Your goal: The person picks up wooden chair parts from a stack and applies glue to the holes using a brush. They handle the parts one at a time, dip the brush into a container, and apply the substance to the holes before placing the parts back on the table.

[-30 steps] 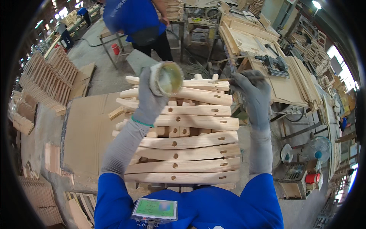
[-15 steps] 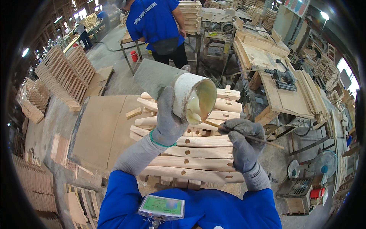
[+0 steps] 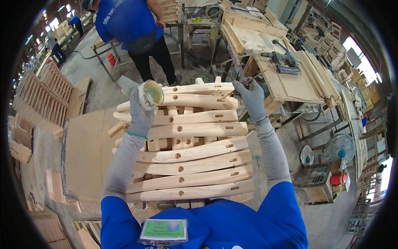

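Note:
Gloved in grey, my left hand [image 3: 141, 117] is closed around a whitish pot [image 3: 143, 98] of pale yellow, glue-like liquid, tilted so its mouth shows. My right hand [image 3: 252, 99], also gloved, is closed on a thin stick [image 3: 229, 95]. The stick's lower tip is at the slot near the right end of the second-farthest wooden bar; whether it enters the slot I cannot tell. Several pale, slightly curved wooden bars [image 3: 195, 150] lie side by side in front of me, each with a round hole and an oblong slot. More wooden pieces show beneath them.
A workbench [image 3: 306, 85] with a dark clamp-like tool [image 3: 286, 62] stands to the right. Beyond the bars, a person in blue [image 3: 137, 29] stands at a table. Brown board [image 3: 85, 153] and stacked slats [image 3: 45, 97] lie left. A fan [image 3: 340, 148] is at the right.
The pot has moved left and away from me, apart from the stick. My right hand has carried the stick from the pot's mouth to a far bar. The view has shifted right.

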A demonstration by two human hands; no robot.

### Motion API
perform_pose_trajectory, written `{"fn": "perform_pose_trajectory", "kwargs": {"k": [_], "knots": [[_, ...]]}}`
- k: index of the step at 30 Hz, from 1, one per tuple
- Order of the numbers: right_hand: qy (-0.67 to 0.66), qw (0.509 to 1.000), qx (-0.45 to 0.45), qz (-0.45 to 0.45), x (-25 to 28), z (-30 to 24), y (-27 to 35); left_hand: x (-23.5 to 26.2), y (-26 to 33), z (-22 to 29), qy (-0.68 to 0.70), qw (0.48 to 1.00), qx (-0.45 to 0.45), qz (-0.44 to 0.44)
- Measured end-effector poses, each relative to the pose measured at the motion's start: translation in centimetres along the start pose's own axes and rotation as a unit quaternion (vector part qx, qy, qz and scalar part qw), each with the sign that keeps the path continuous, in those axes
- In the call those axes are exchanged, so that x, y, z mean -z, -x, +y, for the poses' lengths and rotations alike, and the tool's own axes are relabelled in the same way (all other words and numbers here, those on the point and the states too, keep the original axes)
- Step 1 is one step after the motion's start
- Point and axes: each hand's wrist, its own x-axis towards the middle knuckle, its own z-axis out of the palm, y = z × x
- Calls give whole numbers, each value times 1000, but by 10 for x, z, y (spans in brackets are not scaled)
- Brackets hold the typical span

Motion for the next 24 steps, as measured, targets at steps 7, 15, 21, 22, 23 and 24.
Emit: {"fn": "perform_pose_trajectory", "kwargs": {"k": [7, 15, 21, 22, 23, 24], "knots": [[-59, 998, -5, 31, -10, 23, -4, 11, 2, -2, 9, 1000, 5, 0], [168, 983, 55, -37, -28, 4, 0, 13, 0, -3, -3, 1000, -12, 9], [307, 945, 107, -22, -38, -10, 4, 11, 1, -3, -4, 1000, 1, 17], [287, 953, 94, -36, -39, -11, 2, 10, 2, -3, -2, 1000, 5, 19], [268, 959, 80, -49, -40, -12, -1, 10, 2, -3, 12, 1000, 7, 11], [247, 965, 66, -62, -41, -11, -3, 9, 3, -2, 26, 1000, 8, 3]]}}
